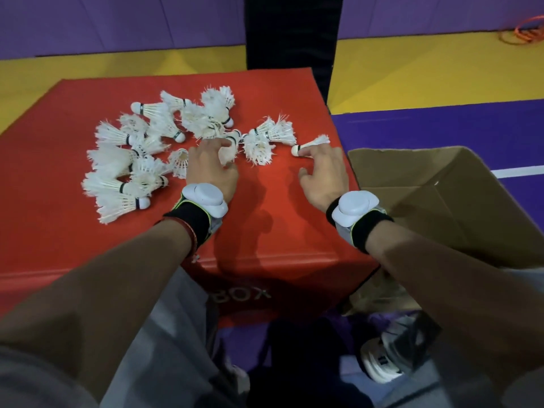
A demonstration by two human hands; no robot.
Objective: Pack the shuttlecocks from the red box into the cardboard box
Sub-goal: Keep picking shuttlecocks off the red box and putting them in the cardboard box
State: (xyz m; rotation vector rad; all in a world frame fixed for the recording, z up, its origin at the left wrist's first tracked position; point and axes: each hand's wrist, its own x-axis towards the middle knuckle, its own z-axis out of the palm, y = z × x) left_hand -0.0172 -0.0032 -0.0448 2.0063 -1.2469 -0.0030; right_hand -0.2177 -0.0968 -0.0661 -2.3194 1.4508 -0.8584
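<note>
Several white feather shuttlecocks (138, 160) lie scattered on top of the red box (265, 219), mostly on its left and middle. My left hand (212, 169) curls its fingers around one shuttlecock (229, 153) at the near edge of the pile. My right hand (322, 178) lies spread on the box top, its index finger touching the cork end of a lone shuttlecock (312, 145) near the right edge, with the thumb held apart. The open cardboard box (412, 153) stands on the floor right of the red box. No shuttlecocks show inside it.
A black post (294, 30) rises behind the red box. Orange hoops (527, 33) lie on the floor at the far right. My shoe (382, 363) rests on the purple floor beside the cardboard box's near flap. Yellow and purple mats surround everything.
</note>
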